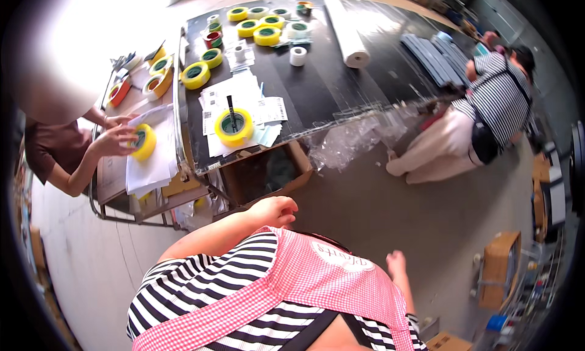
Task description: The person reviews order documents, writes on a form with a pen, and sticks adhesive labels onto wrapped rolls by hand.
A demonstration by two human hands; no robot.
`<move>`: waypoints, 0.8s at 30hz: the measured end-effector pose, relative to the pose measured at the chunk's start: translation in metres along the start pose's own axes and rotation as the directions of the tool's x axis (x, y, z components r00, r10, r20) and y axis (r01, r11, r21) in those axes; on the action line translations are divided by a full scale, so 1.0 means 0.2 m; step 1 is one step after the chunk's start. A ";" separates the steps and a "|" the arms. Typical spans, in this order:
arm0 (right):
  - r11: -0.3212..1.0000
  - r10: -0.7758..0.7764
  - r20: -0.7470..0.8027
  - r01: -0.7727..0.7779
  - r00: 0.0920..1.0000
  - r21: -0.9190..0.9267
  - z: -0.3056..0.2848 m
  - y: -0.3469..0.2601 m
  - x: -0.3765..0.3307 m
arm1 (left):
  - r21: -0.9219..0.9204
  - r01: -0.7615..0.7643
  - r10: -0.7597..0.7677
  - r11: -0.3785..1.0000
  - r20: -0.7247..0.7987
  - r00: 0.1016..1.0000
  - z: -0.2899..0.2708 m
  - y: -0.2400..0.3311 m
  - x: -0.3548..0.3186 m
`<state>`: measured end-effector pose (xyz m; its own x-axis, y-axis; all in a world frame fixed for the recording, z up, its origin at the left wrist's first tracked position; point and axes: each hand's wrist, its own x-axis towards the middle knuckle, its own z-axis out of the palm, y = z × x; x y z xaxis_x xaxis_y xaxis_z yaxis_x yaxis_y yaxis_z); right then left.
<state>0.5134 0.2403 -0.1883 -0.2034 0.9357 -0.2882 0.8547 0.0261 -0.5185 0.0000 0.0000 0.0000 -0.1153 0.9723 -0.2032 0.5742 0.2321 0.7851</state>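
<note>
My left hand (273,211) hangs in front of my chest, just short of the table's near edge. Its fingers are loosely curled, and I see nothing in them. Out to the right, over the floor, is my right hand (396,262); it looks small here and its fingers cannot be made out well. Neither hand touches the table. Closest to my left hand is an open cardboard box (298,171) under the table edge. Above that, a yellow tape roll (233,138) with a black pen (231,110) standing in its core lies on printed paper sheets (265,107).
The black table (390,83) carries several tape rolls (195,75), a long white roll (346,31) and grey-blue folded bundles (432,58). At left, a person (52,144) touches a tape roll (144,142) on a cart. Another person (499,95) bends over the right end. Plastic film (350,145) hangs off the edge.
</note>
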 end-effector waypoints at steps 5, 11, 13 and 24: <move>0.852 -0.454 0.027 0.425 0.891 0.306 -0.20 -1.26 0.92 | -0.133 0.091 -0.116 0.987 -0.197 0.974 -0.17 -0.09 0.20; 0.748 -0.619 -0.052 0.608 0.784 0.266 -0.05 -2.37 1.52 | -0.216 0.195 -0.250 0.957 -0.268 0.930 -0.37 -0.33 0.63; 0.718 -0.656 -0.151 0.673 0.740 0.179 -0.05 -2.64 1.70 | -0.172 0.143 -0.179 0.975 -0.223 0.958 -0.45 -0.34 0.73; 0.920 -0.389 0.259 0.357 0.884 0.163 0.03 -3.57 2.77 | -0.340 0.335 -0.470 0.879 -0.497 0.729 -0.71 -0.19 1.00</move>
<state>-0.2119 0.7384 0.0169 -0.6362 0.7259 -0.2614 0.6358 0.3013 -0.7107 -0.1603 0.1895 0.0123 -0.7571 0.6127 -0.2265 0.1902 0.5386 0.8208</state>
